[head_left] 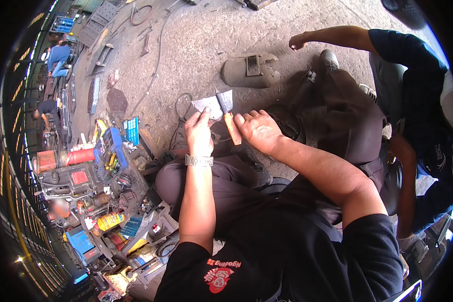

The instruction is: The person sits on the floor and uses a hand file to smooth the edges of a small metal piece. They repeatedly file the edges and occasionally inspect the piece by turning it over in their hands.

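My left hand [199,132], with a metal-banded watch at the wrist, pinches a pale, thin sheet [205,106] by its near edge between thumb and fingers. Across the sheet lies a tool [231,128] with an orange handle and a dark, narrow flat end; it looks like a file, though its exact kind is unclear. My right hand [259,130] is curled closed against that handle, its fingertips partly hidden. Beyond my hands, a grey welding mask [250,70] with a dark window and broken edge lies on the concrete floor.
A co-worker in dark blue [412,126] sits close on my right, one arm reaching forward. To my left are a blue tool case [110,153], a red cylinder [79,156], a yellow can [109,221] and scattered tools. Cables and metal plates [118,102] lie on the floor.
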A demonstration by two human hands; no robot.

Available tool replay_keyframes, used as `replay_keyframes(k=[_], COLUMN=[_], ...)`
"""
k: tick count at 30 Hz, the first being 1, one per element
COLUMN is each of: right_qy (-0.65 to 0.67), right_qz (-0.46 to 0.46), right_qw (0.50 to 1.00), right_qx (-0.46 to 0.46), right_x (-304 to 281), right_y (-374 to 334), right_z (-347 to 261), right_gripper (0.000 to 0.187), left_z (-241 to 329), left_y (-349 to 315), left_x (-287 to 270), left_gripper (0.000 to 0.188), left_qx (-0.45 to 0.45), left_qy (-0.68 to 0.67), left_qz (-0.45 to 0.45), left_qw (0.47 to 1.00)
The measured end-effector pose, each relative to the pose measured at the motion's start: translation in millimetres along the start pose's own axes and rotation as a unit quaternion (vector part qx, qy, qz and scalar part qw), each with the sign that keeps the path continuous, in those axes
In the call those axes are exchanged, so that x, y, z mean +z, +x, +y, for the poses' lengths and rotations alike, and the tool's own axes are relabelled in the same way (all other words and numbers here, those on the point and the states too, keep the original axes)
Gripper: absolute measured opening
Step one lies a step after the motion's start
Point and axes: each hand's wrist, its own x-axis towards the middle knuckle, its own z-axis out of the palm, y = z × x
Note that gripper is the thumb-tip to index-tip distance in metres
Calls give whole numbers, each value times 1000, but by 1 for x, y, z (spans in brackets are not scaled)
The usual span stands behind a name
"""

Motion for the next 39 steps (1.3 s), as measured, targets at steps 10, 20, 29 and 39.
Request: replay_keyframes(k=[10,20,29,39], right_qy=[-3,-3,-3,-3], right_qz=[17,14,-22,3], right_qw=[1000,1000,1000,1000], right_qx=[-4,1,8,6], right_x=[5,5,3,6], right_y=[2,2,3,2], right_z=[-1,-1,-1,0], right_gripper=[16,18,22,19], left_z=[3,6,6,6], left_y=[-3,-4,-4,-5], left_x=[4,7,10,12], left_gripper=[19,15,21,21], left_qx=[15,6,5,6], left_qy=[-8,-14,-11,-14], left_qz=[16,9,21,33], left_qw=[1000,1000,1000,999])
